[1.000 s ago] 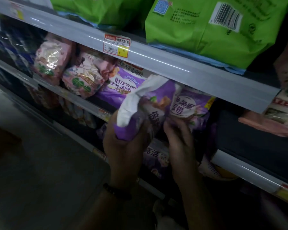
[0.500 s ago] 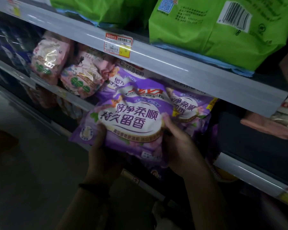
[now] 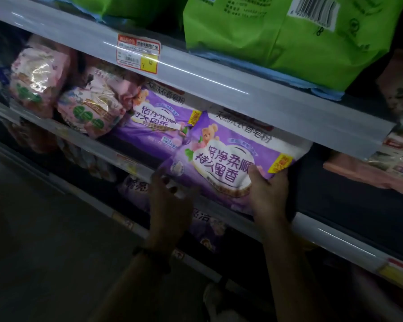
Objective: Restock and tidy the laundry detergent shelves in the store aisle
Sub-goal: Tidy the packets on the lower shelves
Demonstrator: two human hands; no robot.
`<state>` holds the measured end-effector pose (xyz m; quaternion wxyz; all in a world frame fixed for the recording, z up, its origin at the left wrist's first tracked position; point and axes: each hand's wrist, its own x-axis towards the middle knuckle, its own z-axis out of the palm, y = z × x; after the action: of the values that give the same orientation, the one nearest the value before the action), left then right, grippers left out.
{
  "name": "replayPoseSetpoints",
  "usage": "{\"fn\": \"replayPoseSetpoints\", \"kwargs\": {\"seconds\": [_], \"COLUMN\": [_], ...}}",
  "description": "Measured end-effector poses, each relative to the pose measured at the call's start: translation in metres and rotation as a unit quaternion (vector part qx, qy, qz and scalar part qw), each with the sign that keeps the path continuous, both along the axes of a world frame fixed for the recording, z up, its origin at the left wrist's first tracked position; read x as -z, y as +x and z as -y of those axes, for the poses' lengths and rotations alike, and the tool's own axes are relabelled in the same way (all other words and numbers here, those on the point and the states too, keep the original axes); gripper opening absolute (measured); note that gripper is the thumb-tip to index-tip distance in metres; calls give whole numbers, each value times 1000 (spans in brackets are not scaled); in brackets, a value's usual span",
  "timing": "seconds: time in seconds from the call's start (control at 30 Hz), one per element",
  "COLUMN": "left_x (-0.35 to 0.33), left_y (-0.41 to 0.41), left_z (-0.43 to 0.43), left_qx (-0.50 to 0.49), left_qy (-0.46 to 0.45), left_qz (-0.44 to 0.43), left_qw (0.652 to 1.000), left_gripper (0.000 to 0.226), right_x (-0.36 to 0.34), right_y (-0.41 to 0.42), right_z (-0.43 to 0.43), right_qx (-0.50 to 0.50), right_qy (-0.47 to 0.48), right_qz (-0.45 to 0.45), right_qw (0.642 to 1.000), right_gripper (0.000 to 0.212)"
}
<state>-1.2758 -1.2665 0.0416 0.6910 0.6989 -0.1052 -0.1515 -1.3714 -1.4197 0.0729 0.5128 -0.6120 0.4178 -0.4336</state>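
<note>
Purple bag (image 3: 223, 163): middle shelf, below and right of the price tag (image 3: 137, 53), front facing out.
Right hand (image 3: 269, 198): grips the bag's lower right corner, thumb on the front.
Left hand (image 3: 170, 201): below the tag at the bag's lower left corner; blurred, probably touching, grip cannot be told.

the front purple bag (image 3: 221, 168) bore large purple characters on a white cloud panel, 倍净柔顺 over 持久留香. a blurred line along its top read roughly 天然洗衣香皂粉. the second purple bag (image 3: 154, 122) behind it carried the same print, creased and only partly legible. the price tag (image 3: 137, 53) on the shelf rail (image 3: 219, 89) showed "10" on its yellow patch, and its small print was too blurred to read. the green bag (image 3: 277, 43) above had a barcode with a lone "8" beside it.
</note>
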Motion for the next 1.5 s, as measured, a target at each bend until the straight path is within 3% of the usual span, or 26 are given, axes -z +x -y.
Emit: {"fn": "replayPoseSetpoints", "kwargs": {"seconds": [0.1, 0.2, 0.47, 0.63, 0.87, 1.0, 1.3, 1.4, 1.5], "left_x": [14, 12, 21, 18, 27, 29, 5, -13, -36], "left_y": [-22, -32, -25, -19, -29, -34, -22, -14, -8], "left_z": [1, 7, 25, 22, -6, 2, 2, -2, -13], "left_qx": [79, 149, 203, 218, 152, 130, 198, 237, 296], "left_qy": [181, 279, 376, 372, 385, 442, 492, 483, 482], "left_qz": [243, 351, 367, 369, 396, 380, 338, 299, 243], "left_qw": [950, 881, 827, 823, 820, 802, 778, 788, 788], "left_gripper": [91, 99, 110, 118, 97, 95, 105, 102, 85], "right_x": [13, 15, 21, 34, 49, 57, 56, 38, 1], "right_y": [6, 12, 8, -14, -33, -33, -38, -48, -57], "right_z": [5, 10, -1, -39, -70, -78, -72, -75, -76], "right_qx": [49, 53, 80, 90, 37, -10, -72, -130, -227], "right_qy": [4, -18, -76, -144, -349, -349, -358, -327, -240], "right_qz": [-3, -8, 15, -83, -226, -304, -400, -431, -452], "right_qw": [999, 998, 994, 982, 909, 886, 841, 831, 829], "right_gripper": [34, 34, 48, 83, 49, 62, 79, 90, 86]}}
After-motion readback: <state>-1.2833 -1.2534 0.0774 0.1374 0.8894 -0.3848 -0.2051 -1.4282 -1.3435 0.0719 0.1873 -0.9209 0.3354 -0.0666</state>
